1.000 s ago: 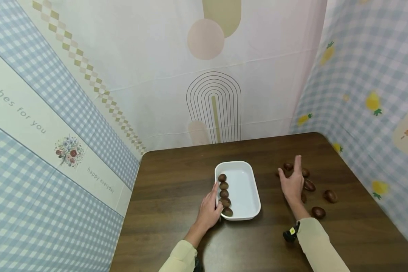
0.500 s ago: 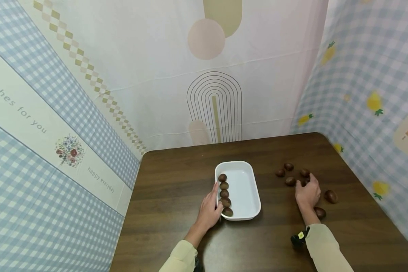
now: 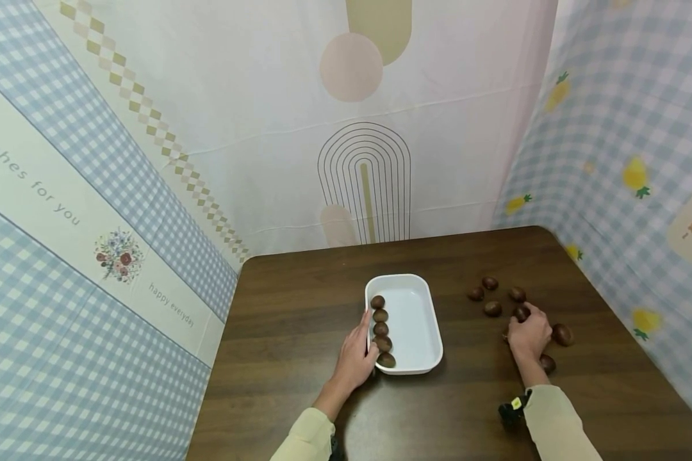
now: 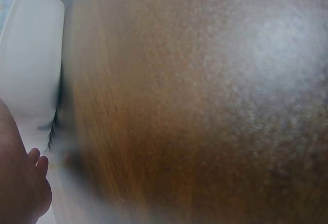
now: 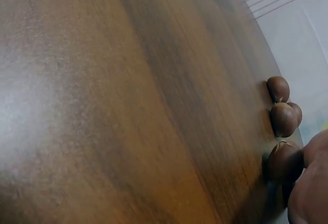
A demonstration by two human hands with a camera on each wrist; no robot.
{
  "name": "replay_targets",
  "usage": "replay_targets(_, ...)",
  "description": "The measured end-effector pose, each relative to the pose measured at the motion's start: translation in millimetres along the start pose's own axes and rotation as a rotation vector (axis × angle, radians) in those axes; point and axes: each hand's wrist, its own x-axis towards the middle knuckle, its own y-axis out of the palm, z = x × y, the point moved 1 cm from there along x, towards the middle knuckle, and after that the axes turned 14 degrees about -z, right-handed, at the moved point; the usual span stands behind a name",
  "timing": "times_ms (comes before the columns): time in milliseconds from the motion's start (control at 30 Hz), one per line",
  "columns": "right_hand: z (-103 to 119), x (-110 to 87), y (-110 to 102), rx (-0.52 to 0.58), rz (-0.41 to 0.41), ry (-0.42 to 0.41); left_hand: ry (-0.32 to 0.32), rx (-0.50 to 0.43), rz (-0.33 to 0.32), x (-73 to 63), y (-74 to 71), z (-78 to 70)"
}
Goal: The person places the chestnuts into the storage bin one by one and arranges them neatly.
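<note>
A white rectangular dish [image 3: 411,323] stands near the middle of the table, with several brown chestnuts [image 3: 381,328] lined up along its left inner wall. My left hand [image 3: 354,358] grips the dish's left rim, its forefinger stretched along the side and its thumb over the edge. To the right, my right hand [image 3: 529,336] pinches a dark chestnut [image 3: 521,312] between thumb and fingers. In the right wrist view the thumb overlaps a glossy chestnut [image 5: 283,161], and more of them stand just beyond it.
Loose chestnuts [image 3: 493,308] lie around the right hand, one chestnut [image 3: 562,334] to its right and another chestnut [image 3: 546,363] partly behind the wrist. The dark wooden table [image 3: 300,288] ends at a patterned cloth backdrop [image 3: 288,160] behind and on both sides.
My right hand came down from spread fingers over the far chestnuts, moved right and toward me, and closed on one chestnut. The left hand and dish stayed put.
</note>
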Motion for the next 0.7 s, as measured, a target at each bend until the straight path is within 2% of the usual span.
replay_targets(167,-1.5,3.2,-3.4,0.005,-0.015,0.017,-0.013,-0.004,-0.002,-1.1,1.3,1.2)
replay_targets(300,-2.5,8.3,-6.3,0.004,0.004,0.045,-0.005,0.022,0.000,-0.1,-2.3,-5.3)
replay_targets(467,1.6,16.1,-10.1,0.025,0.033,0.081,0.000,0.019,0.002,0.2,-2.7,-5.8)
replay_targets(567,7.5,20.3,-11.8,0.044,0.054,0.078,0.003,0.017,0.004,0.3,-2.5,-5.5)
replay_targets(700,18.0,22.8,-13.5,0.083,0.064,0.033,0.010,0.018,0.001,0.9,-1.3,-4.7)
